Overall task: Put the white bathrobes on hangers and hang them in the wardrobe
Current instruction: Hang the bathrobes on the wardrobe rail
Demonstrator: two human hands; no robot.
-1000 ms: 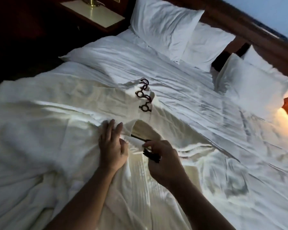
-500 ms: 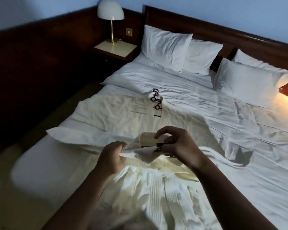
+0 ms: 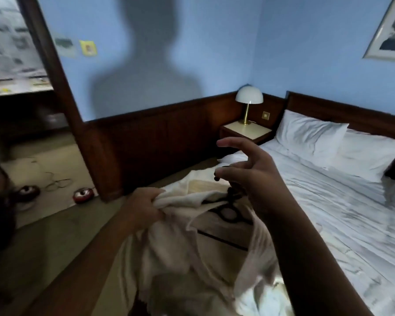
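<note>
On the floor to the far left, off the bed (image 3: pixel 328 224) altogether, lie two round red things (image 3: pixel 82 195), well apart from my work. My left hand (image 3: pixel 144 207) has its fingers curled tight into a bunch of the white bathrobe (image 3: pixel 169 258) at the shoulder. The robe hangs up off the bed's left edge near its foot corner. The dark hanger (image 3: pixel 234 221) shows inside the collar, its ring and bar just right of my left fist. My right hand (image 3: pixel 249 176) is above the hanger with the upper fingers spread and loosely bent. I cannot tell whether the lower fingers catch the hanger's top. Further right the sheet runs up to the pillows (image 3: pixel 310 135) at the head corner, with the lamp (image 3: pixel 249 96) on the nightstand (image 3: pixel 246 132) beside them. I judge the robe is about on its hanger and I am lifting it to carry; no wardrobe is in view. Next I need a sure hold on the hanger itself, so the robe does not slide off as I turn. Half a second ago the robe lay flat on the bed, my right hand pinched the hanger low over it, and I looked toward the headboard. Now my view has swung left and the robe is raised.
</note>
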